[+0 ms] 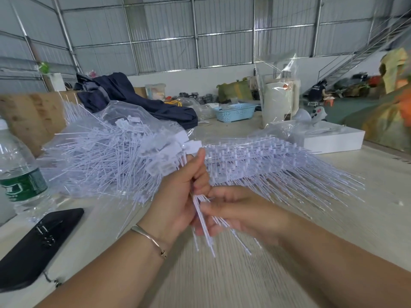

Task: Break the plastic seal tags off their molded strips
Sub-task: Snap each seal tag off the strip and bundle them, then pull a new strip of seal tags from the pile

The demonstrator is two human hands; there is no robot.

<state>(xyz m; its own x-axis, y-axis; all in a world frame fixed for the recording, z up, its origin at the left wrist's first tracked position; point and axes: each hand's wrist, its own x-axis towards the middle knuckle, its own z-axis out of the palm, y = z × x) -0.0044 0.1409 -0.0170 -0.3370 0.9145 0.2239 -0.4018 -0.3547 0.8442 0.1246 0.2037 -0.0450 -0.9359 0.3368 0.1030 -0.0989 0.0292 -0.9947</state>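
A bundle of white seal tags (178,156) is gripped in the left hand (178,196), fingers curled tight round the thin tails, flat tag heads fanned out above the thumb. The lower tails (206,223) of the same bundle are pinched by the right hand (235,210), thumb and fingertips closed on them just below the left fist; both hands are held low over the table (244,274), close to the body. Whether the bundle is already free of its strip cannot be told, the joint is hidden by the fingers. A loose heap of separated tags (100,156) is piled to the left, partly on clear plastic bagging (124,112); unbroken molded strips (255,152) are stacked to the right, tails splayed toward the table edge. Risks, as judged: tails are likely to be bent or snapped if the twist is applied too far from the heads; the bundle may be sprayed across the table if the left grip is loosened while the right pulls; stray tails could be snagged in the stacked strips just behind the hands, and the stack dragged. The water bottle (20,170) and black phone (37,243) at the left edge are near enough to the heap to be knocked if tags are tossed carelessly. Some motion blur is noted on the tails and table.
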